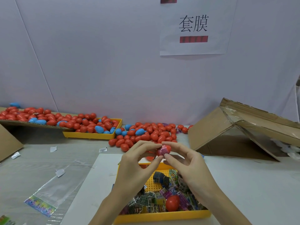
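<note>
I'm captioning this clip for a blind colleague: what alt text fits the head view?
The left hand and right hand pinch a red egg partly wrapped in pink film, above a yellow tray of printed packets. Piles of red and blue eggs lie behind.

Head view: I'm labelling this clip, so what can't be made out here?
Red egg: head view; fingertips and pink wrapper cover most of it.
Yellow tray: head view; left hand and right hand hide its middle, packet print too small.
Cardboard box: head view; inside shadowed, contents cut by the right edge.
</note>
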Demonstrator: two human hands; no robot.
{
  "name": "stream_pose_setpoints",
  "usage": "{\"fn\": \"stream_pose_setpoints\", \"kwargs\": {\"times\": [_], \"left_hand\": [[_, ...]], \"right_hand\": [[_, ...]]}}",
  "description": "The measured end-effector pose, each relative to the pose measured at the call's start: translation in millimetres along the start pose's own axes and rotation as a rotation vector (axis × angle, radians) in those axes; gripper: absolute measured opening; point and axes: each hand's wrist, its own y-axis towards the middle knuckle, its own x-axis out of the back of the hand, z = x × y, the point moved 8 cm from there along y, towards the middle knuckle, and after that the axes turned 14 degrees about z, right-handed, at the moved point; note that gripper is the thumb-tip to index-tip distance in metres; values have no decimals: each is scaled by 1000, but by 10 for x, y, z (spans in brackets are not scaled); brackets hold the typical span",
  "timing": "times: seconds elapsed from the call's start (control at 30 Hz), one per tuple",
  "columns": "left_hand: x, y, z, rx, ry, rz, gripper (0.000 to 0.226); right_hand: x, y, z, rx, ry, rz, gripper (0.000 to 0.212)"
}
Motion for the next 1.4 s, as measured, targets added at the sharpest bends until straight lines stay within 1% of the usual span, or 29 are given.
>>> {"fn": "stream_pose_setpoints", "kwargs": {"times": [0.13, 0.23, 0.33, 0.43, 0.5, 0.53, 0.6, 0.67, 0.7, 0.73, 0.8, 0.87, 0.97, 1.03, 1.07, 1.13, 1.2, 1.4], "left_hand": [[20, 2, 60, 51, 19, -4, 36], [124, -2, 107, 86, 38, -53, 27], [232, -10, 167, 109, 28, -87, 18], [295, -12, 219, 125, 33, -104, 15], [294, -4, 254, 147, 43, -89, 16], [277, 1, 275, 159, 54, -66, 17], [216, 4, 326, 187, 71, 8, 17], [142, 0, 365, 205, 95, 99, 16], [107, -2, 375, 204, 109, 148, 16], [73, -5, 378, 196, 119, 194, 16], [20, -15, 379, 177, 134, 269, 13], [-16, -28, 381, 162, 175, 329, 10], [-98, -52, 401, 153, 242, 428, 17], [-166, -71, 430, 154, 310, 497, 24], [-201, -81, 441, 151, 357, 526, 26], [-255, -97, 449, 144, 436, 567, 26], [-278, -106, 450, 144, 476, 576, 22], [-250, -115, 444, 146, 517, 505, 16]], "right_hand": [[77, -16, 92, -4, -340, -73, 28], [237, 14, 316, 84, -478, -193, 27], [644, 36, 654, 224, -527, -424, 29], [1144, 63, 974, 275, -715, -694, 29], [1474, 139, 1083, 226, -846, -797, 29], [1642, 195, 1095, 168, -911, -819, 32], [1924, 309, 1026, -26, -1046, -820, 39], [2035, 358, 902, -198, -1157, -814, 45], [2011, 354, 855, -215, -1189, -820, 46], [1935, 340, 820, -183, -1204, -822, 45], [1698, 306, 740, -65, -1196, -778, 43], [1410, 258, 634, 15, -1165, -697, 38], [943, 139, 510, 103, -1110, -612, 30], [646, 91, 444, 159, -1046, -496, 27], [515, 94, 383, 155, -979, -392, 27], [306, 121, 216, 69, -828, -157, 26], [152, 123, 80, -13, -794, 5, 24], [-129, 140, -125, -56, -898, 220, 24]]}}
